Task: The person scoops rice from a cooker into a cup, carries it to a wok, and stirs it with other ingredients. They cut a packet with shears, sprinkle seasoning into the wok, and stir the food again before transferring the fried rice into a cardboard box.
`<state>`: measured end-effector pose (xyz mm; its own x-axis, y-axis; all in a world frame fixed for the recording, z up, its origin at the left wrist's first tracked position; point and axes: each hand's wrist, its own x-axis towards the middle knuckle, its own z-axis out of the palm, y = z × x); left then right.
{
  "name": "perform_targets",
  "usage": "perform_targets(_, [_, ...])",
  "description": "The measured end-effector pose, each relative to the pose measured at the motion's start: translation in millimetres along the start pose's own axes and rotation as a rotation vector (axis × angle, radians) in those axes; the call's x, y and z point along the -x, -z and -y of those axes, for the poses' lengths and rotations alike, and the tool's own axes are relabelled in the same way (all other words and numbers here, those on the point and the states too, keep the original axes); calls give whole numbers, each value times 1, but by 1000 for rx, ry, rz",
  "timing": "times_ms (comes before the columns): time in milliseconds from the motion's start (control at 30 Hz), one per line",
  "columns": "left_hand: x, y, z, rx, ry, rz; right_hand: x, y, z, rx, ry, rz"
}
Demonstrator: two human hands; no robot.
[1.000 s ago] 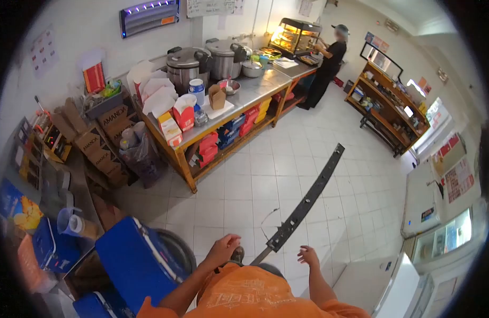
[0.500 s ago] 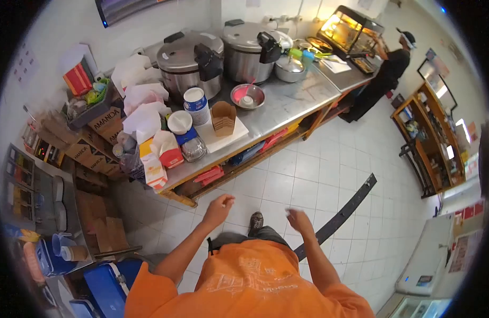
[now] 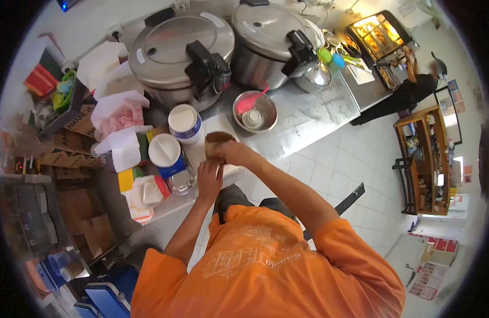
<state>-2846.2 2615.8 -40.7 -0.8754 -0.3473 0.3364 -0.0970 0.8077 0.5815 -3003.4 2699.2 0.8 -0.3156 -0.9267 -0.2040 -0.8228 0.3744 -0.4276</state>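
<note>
A stack of brown paper food boxes [image 3: 217, 138] stands at the near edge of the steel counter, partly covered by my hands. My right hand [image 3: 237, 152] is closed on the boxes' rim from the right. Just below it, my left hand [image 3: 209, 179] has its fingers against the boxes' near side; its fingertips are partly hidden. Left of the boxes are a stack of white-and-blue paper tubs [image 3: 184, 123] and a round white lid [image 3: 165, 150]. A steel bowl [image 3: 269, 120] with a pink paddle [image 3: 248, 103] lies behind my right hand.
Two large steel cookers [image 3: 173, 53] stand along the wall on the counter [image 3: 313, 124]. Paper food cartons [image 3: 143, 192] crowd its left end. A person in dark clothes [image 3: 409, 95] works by a lit food warmer [image 3: 377, 36]. A dark strip [image 3: 350, 199] lies on the floor.
I have come closer to the counter. Both hands, apart in front of my body before, have reached forward and come together at the brown paper food boxes.
</note>
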Motion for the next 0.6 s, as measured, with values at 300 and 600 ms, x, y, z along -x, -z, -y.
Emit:
perform_targets(300, [22,-31,63,62,-121,176,-10,-11,12,131,318,-322])
perform_targets(600, [-3,-4,45,282,-91,140,72,112,49,-432,-212,-167])
